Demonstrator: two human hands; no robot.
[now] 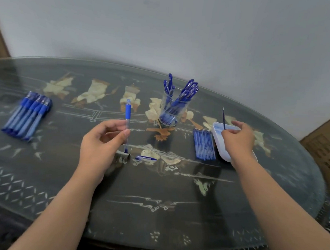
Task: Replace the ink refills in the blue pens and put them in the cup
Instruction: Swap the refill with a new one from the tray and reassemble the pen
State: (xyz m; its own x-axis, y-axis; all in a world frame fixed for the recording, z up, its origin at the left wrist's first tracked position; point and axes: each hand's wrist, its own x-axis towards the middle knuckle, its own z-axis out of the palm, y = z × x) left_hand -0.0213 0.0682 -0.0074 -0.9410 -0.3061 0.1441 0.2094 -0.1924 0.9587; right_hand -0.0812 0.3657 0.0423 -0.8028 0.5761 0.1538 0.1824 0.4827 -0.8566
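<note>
The dark patterned worktop (pixel 175 204) carries everything, and I place it all from the clear cup (pixel 173 108) at the back, which already holds blue pens. Far left of the cup lies a pile of pens (pixel 26 115). To the cup's right sit a white tray (pixel 217 136) and, between the two, a row of refills (pixel 205 143). In front and left of the cup, the left hand (pixel 103 141) has its fingers clamped on an upright pen (pixel 128 112). The right hand (pixel 239 139) pinches one refill (pixel 224 118) over the tray. A pen cap (pixel 145 158) lies in front of the cup.

I judge the swap midway — spent or fresh, I cannot tell. Next, a fresh refill must slide straight into the barrel, then cap, then cup.

No writing reads — the print on the cardboard box (pixel 322 150) far right is blurred.
</note>
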